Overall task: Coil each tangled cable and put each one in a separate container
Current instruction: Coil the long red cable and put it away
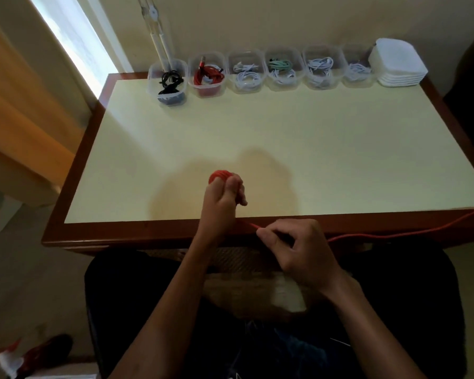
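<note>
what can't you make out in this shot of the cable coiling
Head view only:
- Red cable: its free end runs off the right edge.
- Coil size: the left hand covers most of the red coil.
- Cable connector types in the containers: too small, blurred.
- Stacked lids: count unclear.

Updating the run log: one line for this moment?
left hand: grips red cable coil | right hand: pinches trailing cable | six clear plastic containers: filled

A cream-topped table (285,138) with a brown rim carries six clear tubs (266,71) of cables along its far edge, lids (398,62) stacked far right.
</note>
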The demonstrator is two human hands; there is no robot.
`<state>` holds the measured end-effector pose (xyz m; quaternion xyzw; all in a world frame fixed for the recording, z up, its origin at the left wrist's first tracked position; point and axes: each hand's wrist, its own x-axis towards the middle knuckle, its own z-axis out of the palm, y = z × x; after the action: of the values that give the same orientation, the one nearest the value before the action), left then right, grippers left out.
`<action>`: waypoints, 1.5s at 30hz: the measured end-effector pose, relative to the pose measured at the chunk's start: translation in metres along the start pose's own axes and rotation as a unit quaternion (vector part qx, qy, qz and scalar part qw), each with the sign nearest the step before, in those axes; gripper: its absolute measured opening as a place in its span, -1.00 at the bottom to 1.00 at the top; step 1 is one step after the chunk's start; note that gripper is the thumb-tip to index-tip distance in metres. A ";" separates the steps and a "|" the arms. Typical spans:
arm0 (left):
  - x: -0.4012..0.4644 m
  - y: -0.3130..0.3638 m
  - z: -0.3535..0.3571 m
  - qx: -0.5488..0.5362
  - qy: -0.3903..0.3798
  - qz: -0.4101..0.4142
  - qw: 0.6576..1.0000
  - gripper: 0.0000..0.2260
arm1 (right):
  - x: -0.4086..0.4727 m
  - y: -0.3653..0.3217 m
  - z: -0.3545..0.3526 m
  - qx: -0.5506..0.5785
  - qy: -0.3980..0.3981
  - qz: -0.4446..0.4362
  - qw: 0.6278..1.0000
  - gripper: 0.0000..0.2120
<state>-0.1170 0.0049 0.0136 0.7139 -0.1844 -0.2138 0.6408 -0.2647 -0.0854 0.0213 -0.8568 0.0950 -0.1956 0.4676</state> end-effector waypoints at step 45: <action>-0.007 -0.025 -0.012 0.264 -0.031 0.042 0.963 -0.89 | 0.019 0.007 -0.016 0.331 -0.137 0.357 0.863 -0.83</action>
<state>-0.1168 0.0210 -0.0094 0.8421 -0.2843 -0.1524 0.4321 -0.2538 -0.1076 0.0282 -0.5769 0.2593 0.0839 0.7700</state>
